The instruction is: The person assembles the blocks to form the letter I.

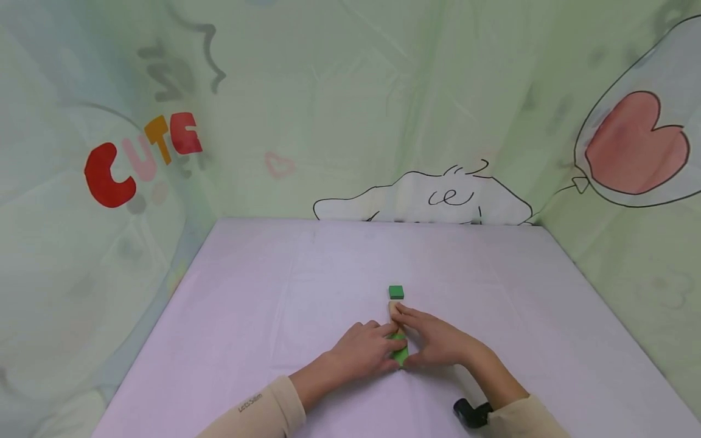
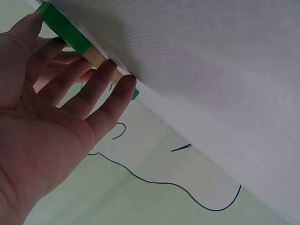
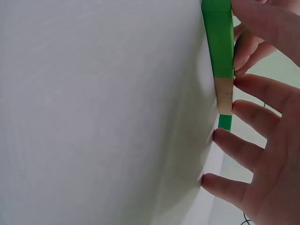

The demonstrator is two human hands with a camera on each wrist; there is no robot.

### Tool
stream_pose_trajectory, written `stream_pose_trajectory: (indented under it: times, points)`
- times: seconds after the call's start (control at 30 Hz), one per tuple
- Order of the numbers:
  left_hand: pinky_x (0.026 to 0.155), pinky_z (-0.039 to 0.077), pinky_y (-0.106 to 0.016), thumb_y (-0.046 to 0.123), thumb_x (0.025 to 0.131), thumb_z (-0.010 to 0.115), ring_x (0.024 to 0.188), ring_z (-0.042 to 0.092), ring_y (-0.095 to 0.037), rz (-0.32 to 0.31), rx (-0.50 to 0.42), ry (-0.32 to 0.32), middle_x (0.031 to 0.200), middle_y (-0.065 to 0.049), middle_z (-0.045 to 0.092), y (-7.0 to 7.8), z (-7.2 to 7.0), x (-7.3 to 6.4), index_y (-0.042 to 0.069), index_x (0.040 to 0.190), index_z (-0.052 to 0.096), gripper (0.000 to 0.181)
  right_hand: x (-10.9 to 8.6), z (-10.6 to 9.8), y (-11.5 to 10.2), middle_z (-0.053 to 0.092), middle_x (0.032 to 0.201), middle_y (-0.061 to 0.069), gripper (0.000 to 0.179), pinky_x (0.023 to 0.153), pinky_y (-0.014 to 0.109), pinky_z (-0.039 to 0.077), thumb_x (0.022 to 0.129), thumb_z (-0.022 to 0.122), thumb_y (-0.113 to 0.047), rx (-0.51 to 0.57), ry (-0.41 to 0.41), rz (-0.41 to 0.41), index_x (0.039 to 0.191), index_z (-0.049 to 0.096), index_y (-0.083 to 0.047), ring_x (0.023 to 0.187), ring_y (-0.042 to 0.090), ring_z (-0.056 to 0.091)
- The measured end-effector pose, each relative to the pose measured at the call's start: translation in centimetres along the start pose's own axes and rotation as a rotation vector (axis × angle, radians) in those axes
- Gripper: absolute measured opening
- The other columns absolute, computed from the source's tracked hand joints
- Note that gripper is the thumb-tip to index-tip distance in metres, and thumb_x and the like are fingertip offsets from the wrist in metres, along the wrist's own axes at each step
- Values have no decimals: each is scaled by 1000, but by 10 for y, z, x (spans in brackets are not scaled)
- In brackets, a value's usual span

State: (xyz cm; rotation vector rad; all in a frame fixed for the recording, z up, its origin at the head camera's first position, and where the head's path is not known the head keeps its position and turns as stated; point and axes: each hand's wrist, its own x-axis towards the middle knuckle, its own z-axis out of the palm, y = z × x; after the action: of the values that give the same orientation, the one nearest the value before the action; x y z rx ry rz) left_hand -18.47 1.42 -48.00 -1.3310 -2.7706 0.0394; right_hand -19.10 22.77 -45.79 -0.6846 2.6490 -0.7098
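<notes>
A green block [image 1: 403, 358] and a plain wooden block [image 1: 392, 308] lie end to end in a row on the table. Beyond them, across a small gap, sits a short dark green block [image 1: 396, 292]. From the left, my left hand [image 1: 366, 350] touches the row, its thumb at the near end of the green block and some fingers reaching over it. My right hand [image 3: 267, 136] flanks the row from the right, fingers spread and mostly straight. Its thumb is by the green block, and fingertips touch the wooden block and the tabletop. Fingers partly hide where the blocks meet.
A pale lilac cloth covers the table [image 1: 246, 292]. Printed fabric walls [image 1: 306, 109] enclose its back and sides. A black angled object [image 1: 471, 413] is at the right wrist, beside the sleeve [image 1: 523, 420].
</notes>
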Motion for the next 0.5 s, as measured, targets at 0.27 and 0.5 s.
stream_pose_trajectory:
  times: [0.27,0.5]
  points:
    - [66,47,-24,54,98,65,104,65,-14,-8,-11,3,140,12,58,1,-1,0,41,140,63,44,-2,-3,4,50,155,21,73,113,63,39,86,83,-25,-11,103,1,149,53,-3,143,46,46]
    - [68,50,-25,56,98,64,107,66,-14,-13,2,1,142,11,58,2,-1,0,40,139,65,44,0,-5,7,62,143,19,53,109,62,44,91,77,-16,29,184,0,140,62,-4,132,43,57]
